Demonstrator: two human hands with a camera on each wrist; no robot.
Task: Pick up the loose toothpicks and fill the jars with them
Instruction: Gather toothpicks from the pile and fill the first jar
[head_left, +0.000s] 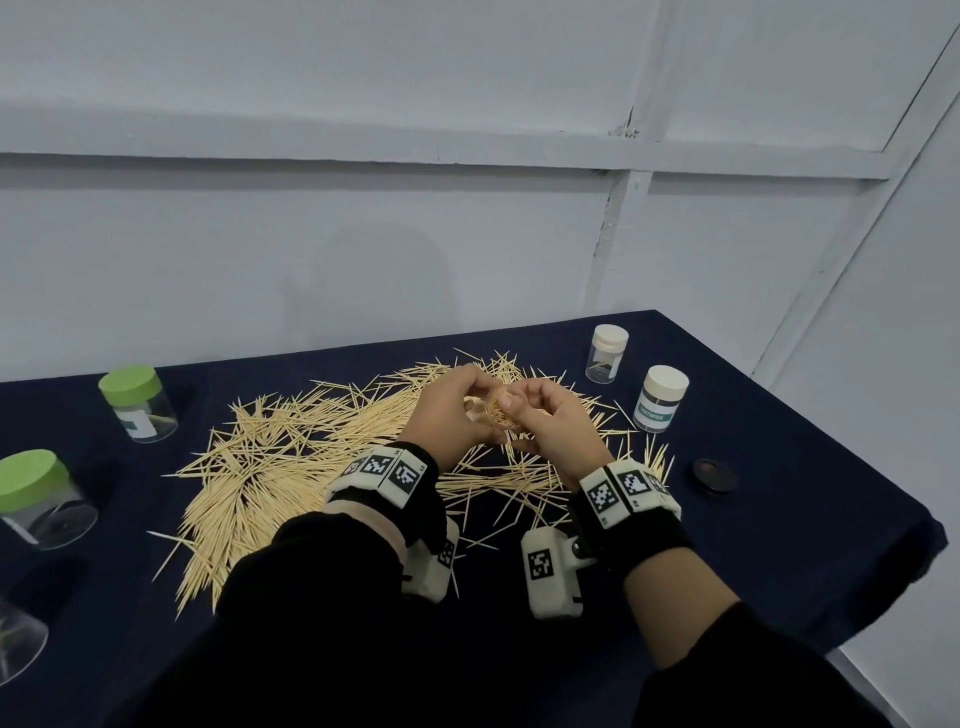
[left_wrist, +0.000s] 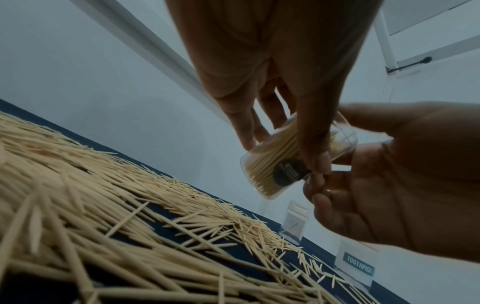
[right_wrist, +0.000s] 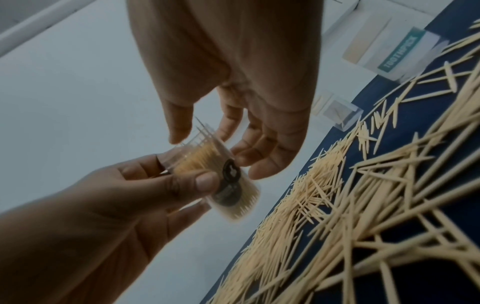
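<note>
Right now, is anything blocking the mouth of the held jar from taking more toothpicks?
No lid is on the jar; left hand holds it, right hand is at its open mouth. It already looks packed with toothpicks. A black lid lies apart on the table.
</note>
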